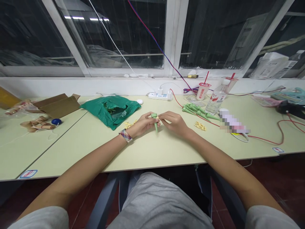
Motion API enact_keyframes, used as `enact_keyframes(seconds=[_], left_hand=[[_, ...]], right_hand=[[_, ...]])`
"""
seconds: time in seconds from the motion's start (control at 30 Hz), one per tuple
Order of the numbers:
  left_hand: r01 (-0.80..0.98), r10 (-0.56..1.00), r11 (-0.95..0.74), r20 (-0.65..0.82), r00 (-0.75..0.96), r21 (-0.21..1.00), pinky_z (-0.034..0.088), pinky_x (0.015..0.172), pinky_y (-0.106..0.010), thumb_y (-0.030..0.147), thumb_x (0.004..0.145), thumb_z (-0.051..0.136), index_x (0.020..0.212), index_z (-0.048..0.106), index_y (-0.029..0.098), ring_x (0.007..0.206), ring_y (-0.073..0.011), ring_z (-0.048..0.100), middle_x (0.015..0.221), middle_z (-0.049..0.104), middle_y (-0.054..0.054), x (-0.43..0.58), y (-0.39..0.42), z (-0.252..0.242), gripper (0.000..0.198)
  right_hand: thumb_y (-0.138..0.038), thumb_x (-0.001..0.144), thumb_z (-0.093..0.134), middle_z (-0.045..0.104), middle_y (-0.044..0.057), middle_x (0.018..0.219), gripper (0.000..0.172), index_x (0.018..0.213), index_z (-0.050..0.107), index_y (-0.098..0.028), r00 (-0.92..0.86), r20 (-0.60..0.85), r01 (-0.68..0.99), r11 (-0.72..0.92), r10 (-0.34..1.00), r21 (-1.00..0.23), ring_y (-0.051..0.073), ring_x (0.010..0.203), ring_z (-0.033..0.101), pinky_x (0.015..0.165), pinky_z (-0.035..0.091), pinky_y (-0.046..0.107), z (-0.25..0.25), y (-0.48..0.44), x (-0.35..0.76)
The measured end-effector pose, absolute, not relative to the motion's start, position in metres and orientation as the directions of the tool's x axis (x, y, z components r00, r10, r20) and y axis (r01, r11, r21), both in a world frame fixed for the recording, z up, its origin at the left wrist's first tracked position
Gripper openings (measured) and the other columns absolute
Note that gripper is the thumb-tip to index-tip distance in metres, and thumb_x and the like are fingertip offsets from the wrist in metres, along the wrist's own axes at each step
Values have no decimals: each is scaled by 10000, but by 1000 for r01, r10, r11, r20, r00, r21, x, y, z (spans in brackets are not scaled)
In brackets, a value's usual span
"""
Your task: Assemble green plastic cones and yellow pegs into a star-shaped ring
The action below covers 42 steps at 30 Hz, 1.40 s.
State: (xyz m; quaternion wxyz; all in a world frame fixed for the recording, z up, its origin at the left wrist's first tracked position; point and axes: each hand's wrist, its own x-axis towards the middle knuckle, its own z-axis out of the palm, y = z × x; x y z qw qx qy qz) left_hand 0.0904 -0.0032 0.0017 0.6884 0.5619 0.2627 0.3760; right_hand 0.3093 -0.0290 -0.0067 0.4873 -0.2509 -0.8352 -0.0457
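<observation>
My left hand [143, 124] is closed around a green plastic spike [155, 125], which has a wide round head at the top and a point facing down. My right hand [175, 122] meets it from the other side, thumb and fingers pinching a small yellow plastic piece [157, 117] against the spike just below its head. How far the piece sits in the spike cannot be made out. Small yellow pieces [129, 124] lie partly behind my left hand, and another pile of yellow pieces [200, 126] is right of my right hand. Several more green spikes [196, 110] lie behind that pile.
A green plastic bag [111, 109] lies open at the left, near a cardboard box [57, 106] and wooden pieces [39, 124]. A power strip [160, 96] stands by the wall. To the right are a drink cup [203, 91], a water bottle [215, 98] and a red cable [267, 137].
</observation>
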Motion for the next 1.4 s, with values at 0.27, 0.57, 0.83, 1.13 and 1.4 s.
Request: enact_keyframes(seconds=[0.27, 0.57, 0.83, 1.13, 1.4], left_hand=[[119, 790, -576, 514, 334, 809, 586, 914, -336, 313, 761, 919, 1041, 624, 220, 925, -191, 721, 981, 731, -27, 93, -20, 5, 417], [251, 728, -674, 569, 382, 695, 537, 998, -359, 211, 791, 837, 1044, 727, 235, 1006, -242, 696, 1047, 743, -60, 84, -22, 6, 276], [279, 699, -708, 588, 407, 649, 531, 931, -333, 225, 852, 796, 1087, 692, 236, 964, -216, 688, 1038, 726, -53, 87, -23, 2, 257], [-60, 872, -210, 214, 441, 976, 571, 821, -332, 350, 743, 934, 1027, 567, 215, 818, -192, 726, 846, 716, -4, 95, -11, 7, 483], [-174, 755, 240, -71, 652, 955, 566, 812, -290, 222, 776, 893, 914, 683, 149, 809, -152, 716, 860, 711, -37, 85, -1, 3, 261]], right_hand=[[-390, 936, 723, 790, 45, 900, 188, 983, 751, -211, -169, 536, 170, 560, 827, -811, 198, 783, 768, 777, 631, 348, -9, -31, 298], [-570, 818, 816, 710, -17, 697, 425, 993, 678, -208, -275, 228, -91, 211, 934, -973, 139, 565, 675, 575, 590, 274, -4, -25, 298], [-535, 873, 729, 701, -17, 616, 356, 958, 619, -208, -282, 122, -154, 80, 952, -985, 138, 495, 652, 523, 552, 251, -6, -26, 296], [-406, 866, 747, 743, 0, 769, 255, 962, 592, -228, -258, 370, 4, 384, 892, -923, 175, 659, 718, 659, 592, 310, -8, -30, 298], [-191, 1062, 493, 737, 81, 999, 210, 1054, 700, -223, -451, 729, 556, 801, 516, -223, 173, 804, 663, 705, 487, 286, -5, -36, 311]])
